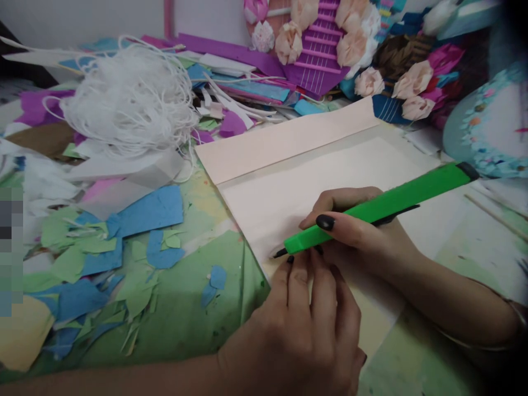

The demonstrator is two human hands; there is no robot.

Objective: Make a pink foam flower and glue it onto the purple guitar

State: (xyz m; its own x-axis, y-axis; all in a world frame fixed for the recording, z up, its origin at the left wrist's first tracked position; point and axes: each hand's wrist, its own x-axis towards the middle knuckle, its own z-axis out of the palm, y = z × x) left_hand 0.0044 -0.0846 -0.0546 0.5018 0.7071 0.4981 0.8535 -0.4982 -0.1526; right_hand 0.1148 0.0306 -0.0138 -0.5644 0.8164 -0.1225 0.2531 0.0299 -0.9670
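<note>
My right hand (363,231) is closed around a thick green pen (396,197) with a black end and a black clip. Slanting down to the left, the pen has its dark tip at the left edge of a pale sheet of paper (297,170). A strip (289,140) along the sheet's far side is folded over. My left hand (305,324) rests on the near part of the paper, fingers stretched out side by side and pointing towards the pen tip. Part of the sheet is hidden under both hands.
A heap of white string (132,99) lies at the back left. Blue paper scraps (152,212) and green ones (138,291) litter the green table cover (223,324). Behind are paper flowers (412,80) and a purple card piece (317,55). A round decorated object (487,126) stands at right.
</note>
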